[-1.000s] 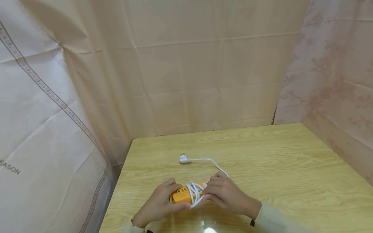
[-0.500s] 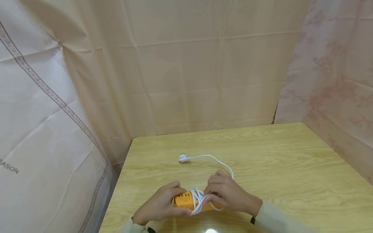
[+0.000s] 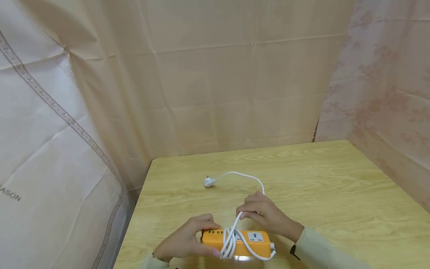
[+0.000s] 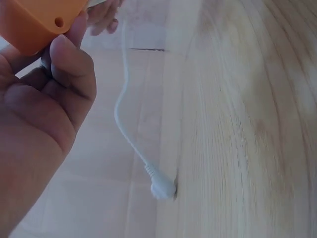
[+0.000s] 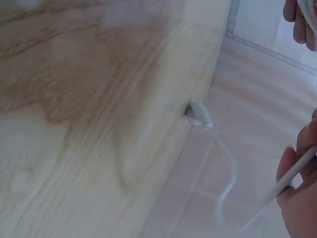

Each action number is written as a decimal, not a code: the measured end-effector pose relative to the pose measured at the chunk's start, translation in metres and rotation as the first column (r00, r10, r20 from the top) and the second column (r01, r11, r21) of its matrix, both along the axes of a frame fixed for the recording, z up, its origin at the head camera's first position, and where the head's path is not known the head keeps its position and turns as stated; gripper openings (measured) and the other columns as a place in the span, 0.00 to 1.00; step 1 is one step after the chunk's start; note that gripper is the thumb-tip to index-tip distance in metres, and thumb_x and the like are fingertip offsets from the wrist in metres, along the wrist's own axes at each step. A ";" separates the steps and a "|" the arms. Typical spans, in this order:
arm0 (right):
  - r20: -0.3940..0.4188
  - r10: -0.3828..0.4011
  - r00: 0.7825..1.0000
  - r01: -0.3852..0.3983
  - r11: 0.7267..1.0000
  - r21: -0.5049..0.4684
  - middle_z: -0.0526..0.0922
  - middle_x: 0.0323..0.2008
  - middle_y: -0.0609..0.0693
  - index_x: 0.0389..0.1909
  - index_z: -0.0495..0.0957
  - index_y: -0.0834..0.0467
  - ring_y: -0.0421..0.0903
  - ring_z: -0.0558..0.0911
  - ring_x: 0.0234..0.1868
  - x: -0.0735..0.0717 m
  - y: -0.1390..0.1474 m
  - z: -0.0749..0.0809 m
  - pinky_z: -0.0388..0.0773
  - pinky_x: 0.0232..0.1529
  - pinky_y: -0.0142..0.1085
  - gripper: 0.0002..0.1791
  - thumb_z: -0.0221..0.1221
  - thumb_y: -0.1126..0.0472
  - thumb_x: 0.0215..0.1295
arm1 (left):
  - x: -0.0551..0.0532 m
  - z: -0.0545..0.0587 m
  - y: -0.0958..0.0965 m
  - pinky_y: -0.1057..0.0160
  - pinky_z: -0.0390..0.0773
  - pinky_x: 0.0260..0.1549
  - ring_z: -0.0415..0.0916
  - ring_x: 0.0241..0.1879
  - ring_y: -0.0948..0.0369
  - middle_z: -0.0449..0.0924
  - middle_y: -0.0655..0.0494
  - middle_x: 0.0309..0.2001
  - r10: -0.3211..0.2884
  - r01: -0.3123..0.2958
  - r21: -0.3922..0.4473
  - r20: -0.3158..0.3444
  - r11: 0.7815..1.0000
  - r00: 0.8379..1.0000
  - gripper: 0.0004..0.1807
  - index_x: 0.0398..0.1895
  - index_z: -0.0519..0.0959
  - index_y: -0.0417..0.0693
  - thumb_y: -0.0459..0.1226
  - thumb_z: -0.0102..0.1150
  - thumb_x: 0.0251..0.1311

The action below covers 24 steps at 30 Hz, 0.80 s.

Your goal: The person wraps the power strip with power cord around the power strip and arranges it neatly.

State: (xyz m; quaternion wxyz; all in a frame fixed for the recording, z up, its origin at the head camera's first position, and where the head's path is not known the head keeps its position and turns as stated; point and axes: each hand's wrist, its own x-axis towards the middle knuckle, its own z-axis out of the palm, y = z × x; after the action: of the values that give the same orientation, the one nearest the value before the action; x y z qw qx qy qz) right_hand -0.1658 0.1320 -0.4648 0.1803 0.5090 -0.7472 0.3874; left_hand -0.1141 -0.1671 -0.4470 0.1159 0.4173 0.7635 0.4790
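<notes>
My left hand (image 3: 189,236) grips the left end of an orange power strip (image 3: 209,239), thumb at its front and fingers over the back. White cord (image 3: 231,239) is wound in several loops round the strip's middle, leaving a white socket (image 3: 255,236) exposed on the right. My right hand (image 3: 265,213) pinches the cord above and behind the strip, drawing a length of it up from the loops. From there the cord's free end runs back to a white plug (image 3: 209,182) on the table. In the left wrist view the strip's orange end (image 4: 39,22) sits in the left hand's fingers.
The wood-grain table (image 3: 319,186) carries all of this. A beige curtain (image 3: 235,93) hangs behind its back edge. White printed fabric (image 3: 50,149) stands at the left and a floral sheet (image 3: 386,93) at the right.
The right hand has come off the strip and moved up and back with the cord, uncovering the right sockets. The strip has shifted nearer and slightly right. The plug has tilted a little.
</notes>
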 end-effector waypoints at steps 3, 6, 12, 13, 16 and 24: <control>-0.020 -0.017 1.000 0.018 1.000 0.013 0.76 0.28 0.32 0.45 0.87 0.45 0.30 0.67 0.29 -0.002 -0.004 0.002 0.65 0.40 0.29 0.12 0.55 0.51 0.76 | -0.001 0.002 0.003 0.68 0.74 0.36 0.69 0.35 0.71 0.74 0.62 0.35 -0.018 0.012 0.085 0.069 0.996 0.997 0.20 0.55 0.85 0.51 0.36 0.74 0.59; -0.077 -0.035 0.996 0.035 0.999 -0.002 0.75 0.26 0.34 0.44 0.86 0.47 0.31 0.67 0.27 -0.005 -0.009 0.007 0.65 0.36 0.28 0.15 0.51 0.49 0.78 | -0.002 0.004 0.006 0.66 0.74 0.38 0.70 0.36 0.69 0.75 0.60 0.36 -0.022 -0.002 0.161 0.152 0.987 0.988 0.18 0.55 0.85 0.47 0.34 0.72 0.61; -0.043 0.011 0.999 -0.013 0.999 -0.040 0.82 0.31 0.35 0.47 0.85 0.47 0.31 0.72 0.29 -0.008 -0.016 0.011 0.68 0.38 0.29 0.10 0.54 0.56 0.78 | -0.006 0.013 0.018 0.64 0.74 0.44 0.70 0.40 0.66 0.75 0.59 0.38 -0.067 0.008 0.225 0.254 0.974 0.965 0.19 0.57 0.84 0.44 0.39 0.70 0.64; -0.020 0.019 1.000 -0.020 0.999 -0.039 0.83 0.33 0.35 0.48 0.85 0.46 0.31 0.73 0.31 -0.008 -0.016 0.009 0.69 0.39 0.30 0.10 0.55 0.58 0.78 | -0.006 0.015 0.020 0.64 0.74 0.45 0.71 0.40 0.66 0.75 0.59 0.38 -0.077 0.015 0.230 0.259 0.973 0.963 0.19 0.57 0.84 0.44 0.38 0.70 0.64; 0.039 0.047 0.998 -0.045 0.998 -0.049 0.84 0.35 0.35 0.48 0.85 0.47 0.31 0.74 0.31 -0.009 -0.016 0.006 0.72 0.40 0.31 0.11 0.59 0.64 0.74 | -0.006 0.016 0.024 0.66 0.74 0.43 0.71 0.40 0.66 0.74 0.59 0.38 -0.100 0.027 0.255 0.278 0.967 0.955 0.19 0.57 0.84 0.43 0.38 0.69 0.64; 0.080 0.045 0.996 -0.032 0.987 -0.157 0.89 0.37 0.49 0.45 0.86 0.59 0.41 0.85 0.36 -0.003 -0.019 0.001 0.81 0.38 0.34 0.09 0.63 0.69 0.67 | -0.003 0.010 0.029 0.68 0.76 0.39 0.72 0.39 0.65 0.78 0.54 0.41 -0.045 -0.088 0.388 0.320 0.918 0.946 0.17 0.58 0.81 0.34 0.32 0.62 0.68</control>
State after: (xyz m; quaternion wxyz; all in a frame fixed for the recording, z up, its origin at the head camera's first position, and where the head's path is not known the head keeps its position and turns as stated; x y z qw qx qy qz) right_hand -0.1693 0.1129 -0.4636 0.1808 0.4910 -0.7116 0.4689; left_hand -0.1174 -0.1382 -0.4370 0.1467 0.3396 0.6258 0.6867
